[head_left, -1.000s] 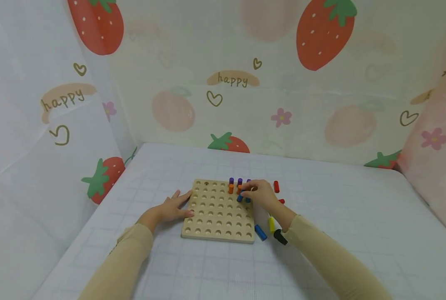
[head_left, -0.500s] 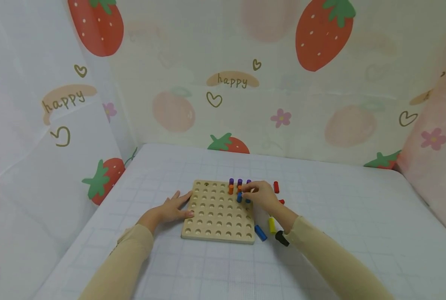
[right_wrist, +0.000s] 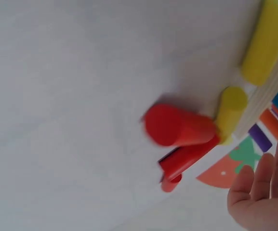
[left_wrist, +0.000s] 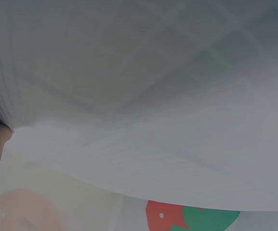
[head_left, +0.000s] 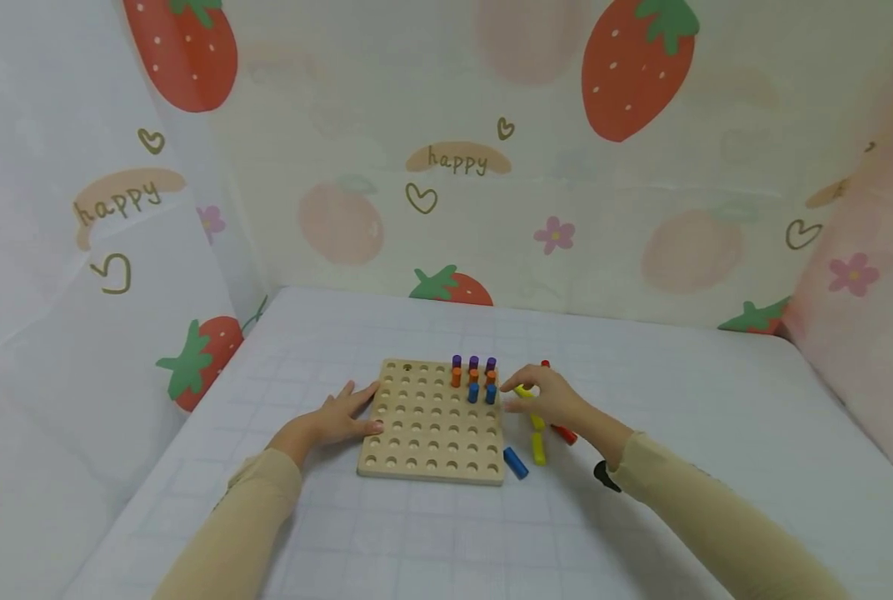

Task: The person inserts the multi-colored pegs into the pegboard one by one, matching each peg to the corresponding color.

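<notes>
A wooden pegboard (head_left: 433,424) with rows of round holes lies flat on the table. In its far right part stand three purple pegs (head_left: 473,362), three orange pegs (head_left: 456,378) and two blue pegs (head_left: 473,392). The left hand (head_left: 337,417) rests along the board's left edge, fingers spread, thumb touching the rim. Just right of the board's far corner is the right hand (head_left: 550,395), thumb and fingers parted with nothing between them. Below and around it lie loose yellow pegs (head_left: 539,448) and red pegs (right_wrist: 189,156); the hand partly hides some.
A loose blue peg (head_left: 516,463) lies by the board's near right corner. Something black (head_left: 606,475) shows at the right sleeve. Behind the white table (head_left: 679,417) hangs a strawberry-printed curtain (head_left: 446,217). The left wrist view shows mostly pale cloth.
The right hand has let go of a blue peg, which went from tilted to upright in the board, and has moved right. The left hand keeps its place; the head view shifted slightly.
</notes>
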`<state>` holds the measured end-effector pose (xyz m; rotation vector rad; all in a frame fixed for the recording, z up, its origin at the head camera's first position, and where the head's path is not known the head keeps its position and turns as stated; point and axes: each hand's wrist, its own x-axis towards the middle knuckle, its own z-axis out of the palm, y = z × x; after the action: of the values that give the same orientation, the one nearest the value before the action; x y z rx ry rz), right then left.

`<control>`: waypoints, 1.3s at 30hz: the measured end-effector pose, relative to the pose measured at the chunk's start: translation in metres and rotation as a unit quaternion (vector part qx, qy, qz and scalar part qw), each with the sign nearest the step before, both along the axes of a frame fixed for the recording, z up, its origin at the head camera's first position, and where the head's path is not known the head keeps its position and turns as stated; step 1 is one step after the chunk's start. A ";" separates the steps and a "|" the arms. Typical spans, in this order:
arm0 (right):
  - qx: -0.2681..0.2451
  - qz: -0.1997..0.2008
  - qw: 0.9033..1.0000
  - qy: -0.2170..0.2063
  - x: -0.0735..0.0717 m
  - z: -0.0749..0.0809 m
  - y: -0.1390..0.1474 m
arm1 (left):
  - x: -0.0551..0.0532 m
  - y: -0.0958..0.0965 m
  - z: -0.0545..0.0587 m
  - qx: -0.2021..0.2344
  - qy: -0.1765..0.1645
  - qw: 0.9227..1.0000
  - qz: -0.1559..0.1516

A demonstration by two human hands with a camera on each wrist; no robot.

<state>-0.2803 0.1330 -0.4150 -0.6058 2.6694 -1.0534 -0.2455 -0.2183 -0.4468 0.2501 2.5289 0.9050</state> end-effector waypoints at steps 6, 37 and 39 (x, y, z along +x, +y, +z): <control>0.038 0.122 0.991 0.034 0.002 -0.003 0.014 | 0.000 0.000 0.001 -0.005 0.001 1.000 -0.001; 0.159 0.235 0.955 0.086 0.015 -0.017 0.025 | -0.001 0.000 0.004 0.006 0.003 1.000 -0.015; 0.162 0.235 0.955 0.083 0.014 -0.017 0.025 | 0.000 0.000 0.005 0.006 0.003 1.000 -0.014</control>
<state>-0.2660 0.1576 -0.4317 -1.2178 2.5481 -0.4411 -0.2456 -0.2181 -0.4420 0.2918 2.5202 0.9088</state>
